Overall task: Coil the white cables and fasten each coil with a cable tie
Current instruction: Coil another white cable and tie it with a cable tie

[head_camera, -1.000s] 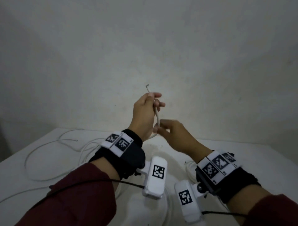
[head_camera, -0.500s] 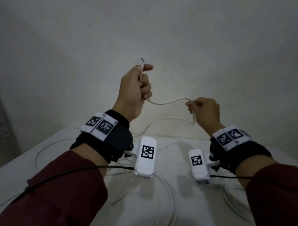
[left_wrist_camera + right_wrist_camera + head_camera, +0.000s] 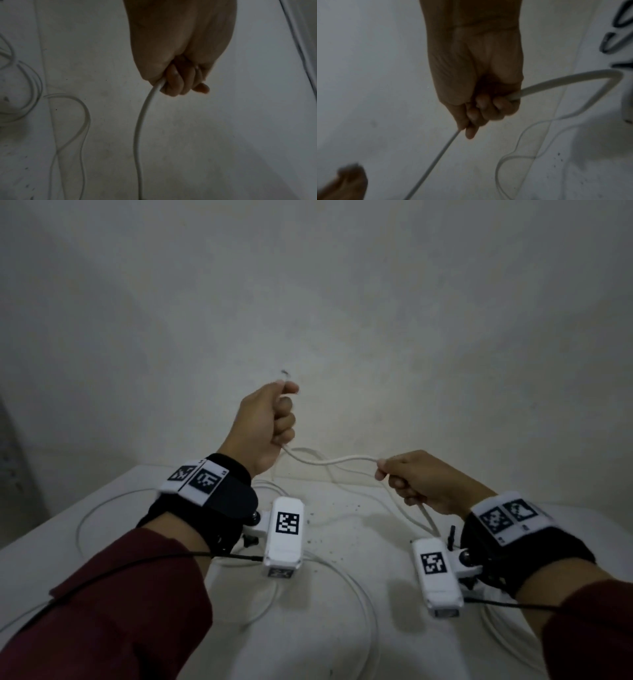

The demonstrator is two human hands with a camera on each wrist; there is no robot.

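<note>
A white cable (image 3: 337,461) spans between my two hands above the table. My left hand (image 3: 270,419) is raised in a fist round the cable near its end, and the short tip (image 3: 283,374) sticks up past the thumb. In the left wrist view my left hand (image 3: 180,81) grips the cable (image 3: 142,121), which hangs down from the fist. My right hand (image 3: 407,477) grips the same cable lower and to the right; the cable runs on down from it to the table. The right wrist view shows my right hand (image 3: 481,108) curled round the cable (image 3: 556,82).
More white cable (image 3: 356,594) lies in loose loops across the white table (image 3: 51,542), including loops at the far right (image 3: 507,631) and far left (image 3: 102,508). A plain wall (image 3: 342,302) stands right behind the table. Dark specks dot the tabletop.
My hands have drawn apart along the cable: from close together a second ago, the right hand has slid down and to the right, lengthening the span. The left hand keeps hold of the end.
</note>
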